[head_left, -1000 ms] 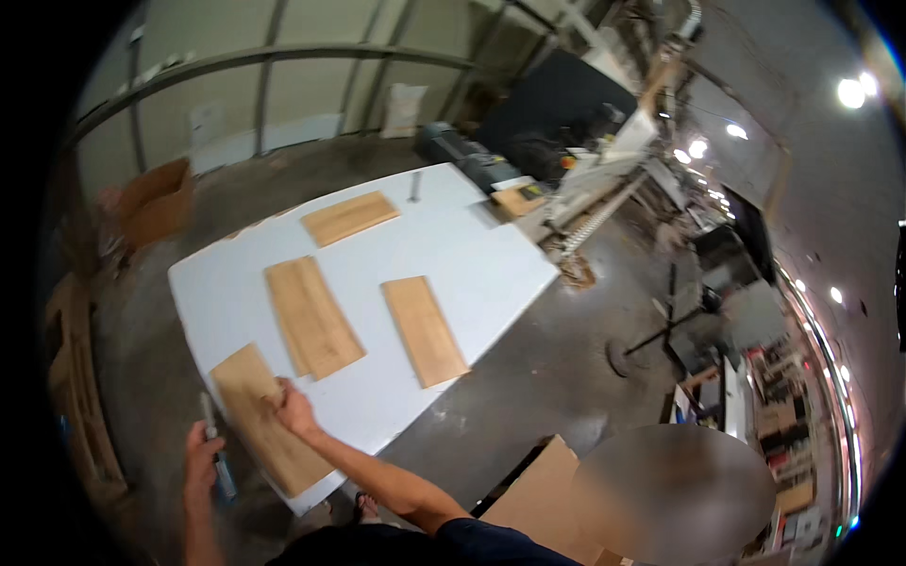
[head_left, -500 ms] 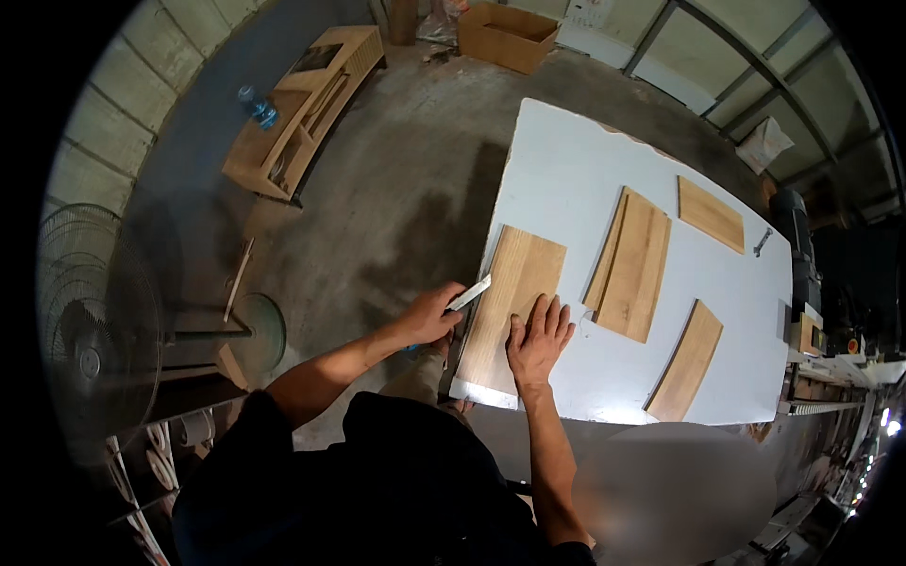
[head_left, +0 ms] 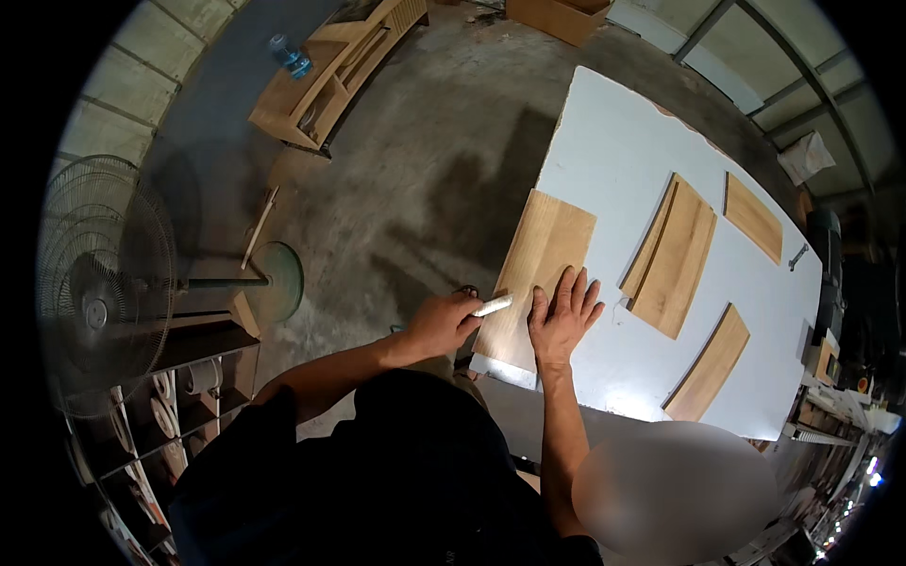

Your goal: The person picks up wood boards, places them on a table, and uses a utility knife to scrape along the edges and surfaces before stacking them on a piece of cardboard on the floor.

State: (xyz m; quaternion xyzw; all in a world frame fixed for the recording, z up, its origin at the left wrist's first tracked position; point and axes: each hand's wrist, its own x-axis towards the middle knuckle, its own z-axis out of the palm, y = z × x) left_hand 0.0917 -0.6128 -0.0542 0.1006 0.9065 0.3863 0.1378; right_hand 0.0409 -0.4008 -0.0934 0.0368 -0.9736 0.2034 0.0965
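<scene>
A wooden board (head_left: pixel 557 231) lies along the left edge of the white-topped table. My left hand (head_left: pixel 442 325) is closed around a slim whitish hand tool (head_left: pixel 494 305) of unclear kind, whose tip reaches over the board's left edge toward its near end. My right hand (head_left: pixel 561 325) is spread flat with its fingers pointing away from me, pressing on the board's right side and partly hiding it. Nothing is gripped in the right hand.
More boards (head_left: pixel 681 255) lie on the white tabletop (head_left: pixel 604 141), with a dark wrench (head_left: pixel 798 257) near its right edge. A standing fan (head_left: pixel 104 292) is at the left. Behind stands a wooden cabinet (head_left: pixel 283 108) with a blue bottle (head_left: pixel 291 58) on top.
The view has shifted, so the table sits farther right and higher. My left hand has drawn the tool along the board's left edge toward me. The right hand stays flat on the board.
</scene>
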